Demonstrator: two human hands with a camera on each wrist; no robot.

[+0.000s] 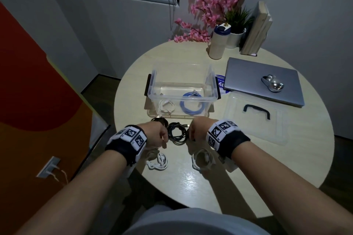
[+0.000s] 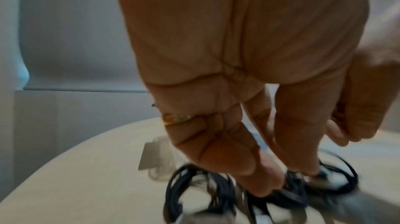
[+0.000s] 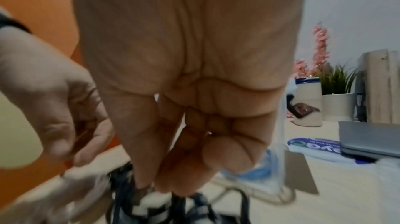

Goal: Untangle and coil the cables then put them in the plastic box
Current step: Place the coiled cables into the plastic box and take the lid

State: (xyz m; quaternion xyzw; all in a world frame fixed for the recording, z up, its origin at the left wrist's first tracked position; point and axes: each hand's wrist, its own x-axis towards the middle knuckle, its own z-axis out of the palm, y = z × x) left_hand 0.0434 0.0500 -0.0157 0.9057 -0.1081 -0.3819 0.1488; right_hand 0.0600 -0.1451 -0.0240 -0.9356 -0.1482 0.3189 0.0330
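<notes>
Both hands meet over a black cable [image 1: 176, 133] on the tabletop [image 1: 210, 187] — left hand [image 1: 159, 135] and right hand [image 1: 197, 129] each pinch its loops. Just beyond stands the plastic box [image 1: 182, 91], holding a blue coil [image 1: 192, 104] and a white one.

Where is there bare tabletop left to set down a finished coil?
Bare patches: left of the plastic box, behind it toward the bottle, and the near edge by the person. Crowded: between both hands around the black cable, with white cables below; lid and laptop fill the right.
</notes>
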